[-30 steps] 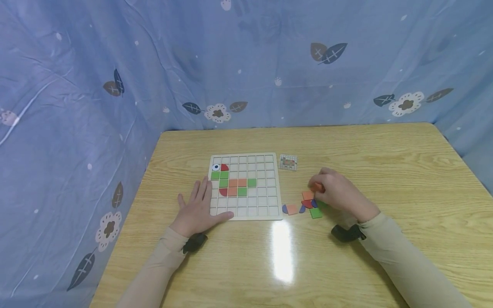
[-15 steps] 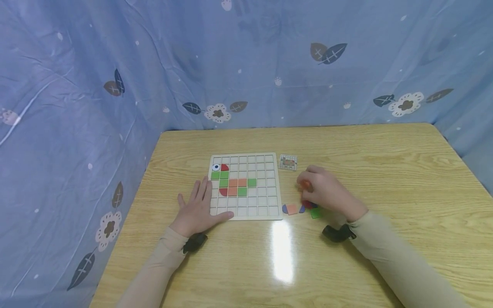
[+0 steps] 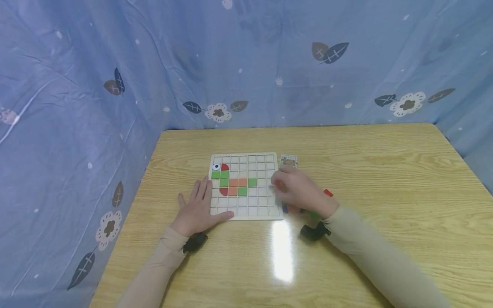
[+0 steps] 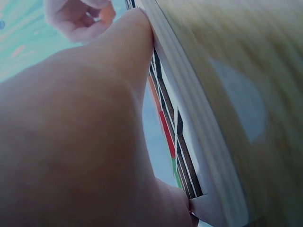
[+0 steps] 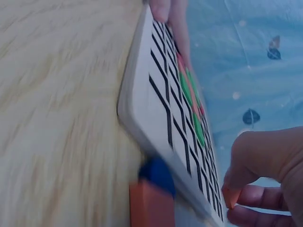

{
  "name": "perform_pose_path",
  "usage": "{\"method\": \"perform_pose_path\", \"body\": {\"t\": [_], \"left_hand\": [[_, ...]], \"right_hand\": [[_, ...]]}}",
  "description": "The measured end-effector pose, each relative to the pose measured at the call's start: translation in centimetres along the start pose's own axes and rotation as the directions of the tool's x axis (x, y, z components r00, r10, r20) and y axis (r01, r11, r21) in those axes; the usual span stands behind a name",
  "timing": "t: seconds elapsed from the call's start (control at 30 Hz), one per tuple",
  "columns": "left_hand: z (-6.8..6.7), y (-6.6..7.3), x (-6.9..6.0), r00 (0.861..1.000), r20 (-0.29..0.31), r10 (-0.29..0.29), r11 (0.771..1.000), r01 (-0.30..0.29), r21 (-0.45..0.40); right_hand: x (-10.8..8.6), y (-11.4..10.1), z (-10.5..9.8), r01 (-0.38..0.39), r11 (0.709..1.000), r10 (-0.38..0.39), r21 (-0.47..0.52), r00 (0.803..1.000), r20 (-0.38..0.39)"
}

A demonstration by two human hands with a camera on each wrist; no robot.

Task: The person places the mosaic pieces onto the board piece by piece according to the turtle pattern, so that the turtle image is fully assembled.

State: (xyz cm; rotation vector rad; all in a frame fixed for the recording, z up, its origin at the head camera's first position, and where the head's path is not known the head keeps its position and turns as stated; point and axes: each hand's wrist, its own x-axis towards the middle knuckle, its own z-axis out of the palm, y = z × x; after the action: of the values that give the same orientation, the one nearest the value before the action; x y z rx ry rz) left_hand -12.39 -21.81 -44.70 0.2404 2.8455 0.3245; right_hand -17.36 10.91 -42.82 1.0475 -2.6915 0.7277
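Note:
My left hand (image 3: 194, 214) rests with spread, straight fingers at the left edge of a white grid board (image 3: 263, 201); its thumb lies over the near edge. An orange tile (image 5: 230, 197) is pinched between the thumb and fingertips of my right hand (image 3: 304, 190), which hovers over the board's right edge. On the board sit a round eye tile (image 3: 216, 167), a red rounded tile (image 3: 225, 167), green tiles (image 3: 224, 175) and orange tiles (image 3: 233, 182), forming a bird-like shape. The right hand hides part of the loose tiles beneath it.
A small pattern card (image 3: 289, 160) lies beyond the board's right side, partly covered by the right hand. Near the board's right corner are a blue rounded tile (image 5: 157, 176) and an orange tile (image 5: 151, 205). A red tile (image 3: 328, 192) lies farther right. A blue curtain (image 3: 262, 64) hangs behind the table.
My right hand has moved left from the loose tiles to the board's right edge, carrying the orange tile. The left hand and the tiles on the board have stayed put.

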Motion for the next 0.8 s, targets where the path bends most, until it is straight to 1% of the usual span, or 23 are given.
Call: {"method": "perform_pose_path", "body": {"t": [0.13, 0.27, 0.33, 0.43, 0.53, 0.8], "left_hand": [[-0.1, 0.0, 0.0, 1.0, 0.002, -0.004, 1.0, 0.004, 0.006], [-0.1, 0.1, 0.0, 1.0, 0.006, -0.01, 1.0, 0.01, 0.002], [-0.1, 0.1, 0.0, 1.0, 0.005, -0.011, 1.0, 0.011, -0.001], [-0.1, 0.1, 0.0, 1.0, 0.003, -0.01, 1.0, 0.01, -0.006], [-0.1, 0.1, 0.0, 1.0, 0.004, -0.01, 1.0, 0.01, -0.007], [0.0, 0.1, 0.1, 1.0, 0.01, -0.01, 1.0, 0.01, 0.005]], "right_hand": [[1.1, -0.8, 0.9, 0.049, 0.999, -0.049, 0.003, 0.999, 0.0], [2.0, -1.6, 1.7, 0.078, 0.996, -0.078, 0.033, 0.997, 0.01], [2.4, -1.9, 2.0, 0.065, 0.996, -0.068, 0.061, 0.997, 0.037], [2.9, -2.4, 2.4, 0.017, 0.994, -0.027, 0.104, 0.996, 0.089], [3.2, -2.6, 2.8, -0.011, 0.992, -0.004, 0.124, 0.992, 0.123], [3.5, -2.9, 3.2, 0.013, 0.994, -0.027, 0.108, 0.991, 0.129]]}}
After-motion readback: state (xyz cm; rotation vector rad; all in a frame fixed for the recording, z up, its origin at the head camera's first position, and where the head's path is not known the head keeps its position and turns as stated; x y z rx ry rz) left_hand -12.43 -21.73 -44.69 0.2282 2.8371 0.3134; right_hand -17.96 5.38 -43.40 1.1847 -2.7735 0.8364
